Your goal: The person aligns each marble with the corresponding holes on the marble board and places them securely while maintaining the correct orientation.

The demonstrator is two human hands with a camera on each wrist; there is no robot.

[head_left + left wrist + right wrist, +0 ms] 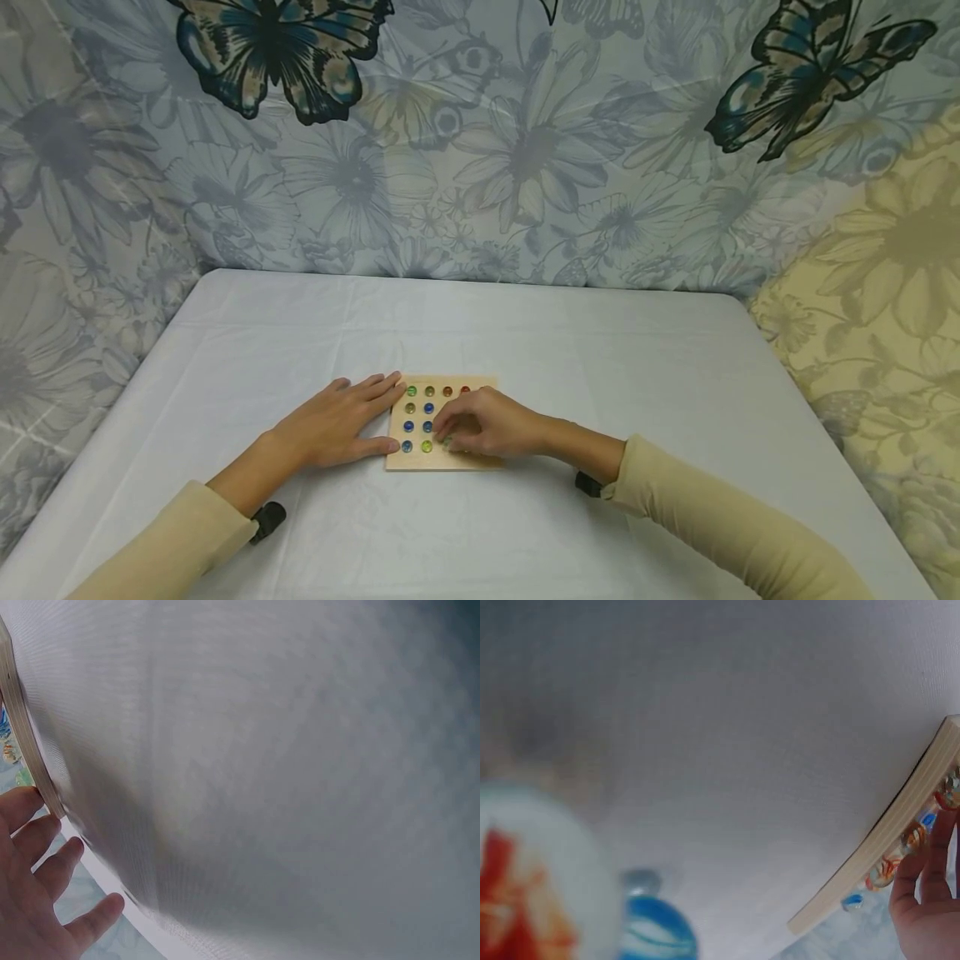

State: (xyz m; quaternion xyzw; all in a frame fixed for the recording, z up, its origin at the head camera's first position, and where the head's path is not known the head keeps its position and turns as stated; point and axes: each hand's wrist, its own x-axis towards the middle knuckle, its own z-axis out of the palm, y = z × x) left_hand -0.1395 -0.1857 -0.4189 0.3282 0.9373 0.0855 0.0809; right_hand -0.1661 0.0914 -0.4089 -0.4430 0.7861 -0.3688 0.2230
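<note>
A square wooden board [442, 463] set with rows of coloured glass marbles lies on the white table. My left hand [341, 421], fingers spread, rests along its left side, with the thumb tip at the lower left edge. In the left wrist view, fingertips [41, 825] meet the board's edge [34, 750]. My right hand [491, 423] reaches over the board from the right and covers several of its places. Its curled thumb and index finger pinch a pale greenish marble [447, 443] in the bottom row. The right wrist view shows fingers [936, 862] among marbles [883, 871].
Close to the right wrist camera are an orange-and-white marble [532, 877] and a blue marble [656, 930], hidden in the head view. A white cloth covers the table [525, 342]. Behind it hangs a flower-and-butterfly curtain [480, 167].
</note>
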